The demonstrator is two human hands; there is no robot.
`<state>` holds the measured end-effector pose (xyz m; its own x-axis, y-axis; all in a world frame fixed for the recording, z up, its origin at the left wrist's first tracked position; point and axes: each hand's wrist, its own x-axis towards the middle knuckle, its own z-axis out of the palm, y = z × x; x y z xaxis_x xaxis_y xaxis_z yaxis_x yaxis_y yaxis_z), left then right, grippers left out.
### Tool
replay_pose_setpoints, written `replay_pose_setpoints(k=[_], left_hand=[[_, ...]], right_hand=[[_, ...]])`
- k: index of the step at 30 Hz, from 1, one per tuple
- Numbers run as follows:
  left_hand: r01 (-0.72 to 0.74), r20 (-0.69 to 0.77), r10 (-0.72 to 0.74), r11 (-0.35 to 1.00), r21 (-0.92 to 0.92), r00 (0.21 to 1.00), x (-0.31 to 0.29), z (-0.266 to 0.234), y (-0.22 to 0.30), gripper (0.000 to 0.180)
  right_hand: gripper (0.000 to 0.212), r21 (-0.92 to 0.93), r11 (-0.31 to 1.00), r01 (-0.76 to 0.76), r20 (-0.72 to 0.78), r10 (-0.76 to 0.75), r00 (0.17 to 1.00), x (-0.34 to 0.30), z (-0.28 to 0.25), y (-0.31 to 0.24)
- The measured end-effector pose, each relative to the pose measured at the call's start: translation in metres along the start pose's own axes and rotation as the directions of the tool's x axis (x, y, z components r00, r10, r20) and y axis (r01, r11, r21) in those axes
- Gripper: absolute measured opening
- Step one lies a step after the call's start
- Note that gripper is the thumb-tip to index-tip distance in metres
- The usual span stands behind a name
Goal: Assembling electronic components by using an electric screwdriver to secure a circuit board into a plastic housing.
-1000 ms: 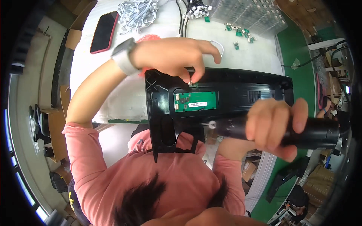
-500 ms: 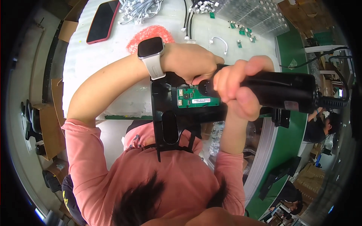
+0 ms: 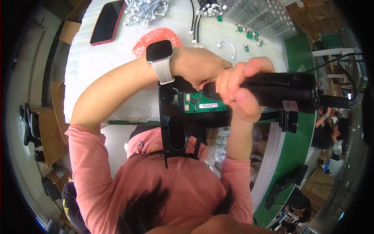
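My right hand (image 3: pixel 243 87) is wrapped around a black corded electric screwdriver (image 3: pixel 286 91), held nearly level with its nose toward the left. That nose sits over a green circuit board (image 3: pixel 198 103) mounted in a black plastic housing (image 3: pixel 175 105). My left hand (image 3: pixel 202 64), with a watch on its wrist, bends over the housing's far side. Its fingers are curled by the screwdriver's nose at the board's far edge. What they pinch, if anything, is hidden behind the hand and tool. The housing extends past the table's near edge toward my body.
A red-cased phone (image 3: pixel 107 23) lies at the far left, beside bundled white cables (image 3: pixel 146 11). Red netting (image 3: pixel 156 39) is behind my left wrist. Black cables (image 3: pixel 194 23), small green boards (image 3: pixel 251 35), a short white cable (image 3: pixel 228 46) and clear trays (image 3: pixel 257 17) occupy the far side.
The screwdriver and my right hand have shifted slightly left. The housing and my left hand have moved a little to the right. Both grips look the same.
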<state>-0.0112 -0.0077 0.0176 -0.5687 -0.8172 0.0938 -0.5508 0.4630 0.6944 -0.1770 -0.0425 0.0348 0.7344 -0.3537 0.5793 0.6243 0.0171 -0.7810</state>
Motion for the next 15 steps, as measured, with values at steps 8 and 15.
replay_pose_setpoints(k=[8, 15], left_hand=[[-0.043, -0.115, 0.027, 0.990, -0.134, 0.993, -0.002, 0.022, -0.033, 0.046], [0.103, -0.092, -0.124, 0.972, -0.211, 0.988, 0.004, 0.028, -0.037, 0.039]], right_hand=[[0.033, -0.142, 0.990, -0.014, 0.035, 0.019, 0.999, 0.005, 0.003, 0.013], [0.032, -0.155, 0.987, -0.041, 0.069, 0.052, 0.996, 0.008, 0.001, 0.014]])
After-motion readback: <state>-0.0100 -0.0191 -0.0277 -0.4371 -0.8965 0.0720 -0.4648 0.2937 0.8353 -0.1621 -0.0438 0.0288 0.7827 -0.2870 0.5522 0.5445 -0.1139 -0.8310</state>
